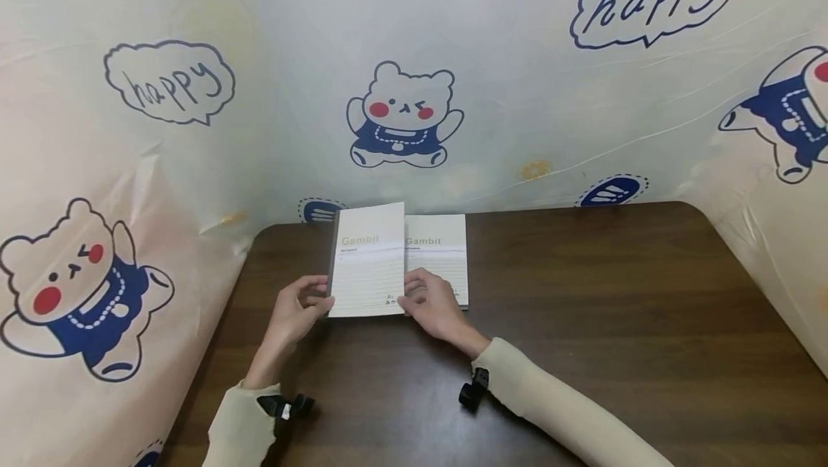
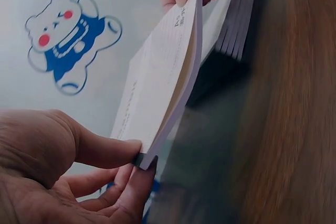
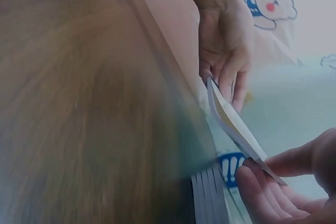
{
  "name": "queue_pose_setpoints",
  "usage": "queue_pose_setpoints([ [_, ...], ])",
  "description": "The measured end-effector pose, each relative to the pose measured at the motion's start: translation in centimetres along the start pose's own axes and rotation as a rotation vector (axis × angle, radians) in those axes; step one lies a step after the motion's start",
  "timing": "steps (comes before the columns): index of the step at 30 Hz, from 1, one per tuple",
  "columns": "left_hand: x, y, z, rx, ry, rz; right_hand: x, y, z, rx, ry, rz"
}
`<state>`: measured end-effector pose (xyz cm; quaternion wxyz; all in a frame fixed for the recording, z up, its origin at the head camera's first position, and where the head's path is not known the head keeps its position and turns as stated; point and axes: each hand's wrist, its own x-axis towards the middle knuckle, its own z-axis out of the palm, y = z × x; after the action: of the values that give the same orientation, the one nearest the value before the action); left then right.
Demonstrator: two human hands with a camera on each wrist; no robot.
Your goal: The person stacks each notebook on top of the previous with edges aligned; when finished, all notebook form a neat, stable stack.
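Observation:
A white notebook (image 1: 370, 266) with "Gambit" on its cover is held raised off the table, its dark spine to the left. My left hand (image 1: 294, 312) pinches the lower spine edge between thumb and fingers. On the opposite edge, my right hand (image 1: 436, 307) pinches the lower right corner. The left wrist view shows the notebook (image 2: 149, 90) bowed slightly, its pages a little parted. Just right of it and partly hidden by it lies a stack of similar notebooks (image 1: 443, 237). Several page blocks of that stack (image 3: 210, 196) show in the right wrist view.
The dark wooden table (image 1: 601, 338) spreads wide to the right of the stack. A pale curtain (image 1: 278, 93) printed with bears and "happy" bubbles stands along the back and sides. Small black wrist cameras (image 1: 474, 389) are strapped at both sleeves.

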<state>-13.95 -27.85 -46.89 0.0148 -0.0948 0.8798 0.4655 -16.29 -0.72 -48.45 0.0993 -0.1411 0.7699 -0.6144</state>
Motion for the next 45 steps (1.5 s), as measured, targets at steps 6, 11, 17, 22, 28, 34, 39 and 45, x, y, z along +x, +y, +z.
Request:
queue_pose_setpoints([
  [6, 0.6, 1.1, 2.3, -0.038, -0.014, 0.013, -0.4, 0.7, -2.4, 0.035, 0.032, 0.027],
  [11, 1.3, 2.0, 4.0, -0.052, -0.022, 0.018, -0.6, 1.1, -4.2, 0.011, 0.073, 0.054],
  [17, 2.0, 3.1, 5.8, -0.038, -0.05, 0.026, -1.0, 1.7, -5.9, 0.002, 0.117, 0.121],
  [22, 2.5, 3.6, 7.0, -0.05, -0.058, 0.026, -1.2, 2.4, -6.9, 0.003, 0.113, 0.133],
  [28, 2.9, 3.7, 8.2, -0.033, -0.072, 0.034, -1.5, 2.6, -8.0, -0.022, 0.113, 0.136],
  [34, 3.1, 3.7, 9.0, -0.01, -0.062, 0.035, -1.4, 3.0, -8.5, -0.038, 0.12, 0.149],
  [39, 3.0, 4.0, 9.3, 0.014, -0.053, 0.035, -1.2, 3.3, -8.7, -0.042, 0.12, 0.155],
  [45, 2.7, 4.0, 9.8, 0.034, -0.033, 0.056, -1.6, 3.5, -9.3, -0.108, 0.13, 0.165],
])
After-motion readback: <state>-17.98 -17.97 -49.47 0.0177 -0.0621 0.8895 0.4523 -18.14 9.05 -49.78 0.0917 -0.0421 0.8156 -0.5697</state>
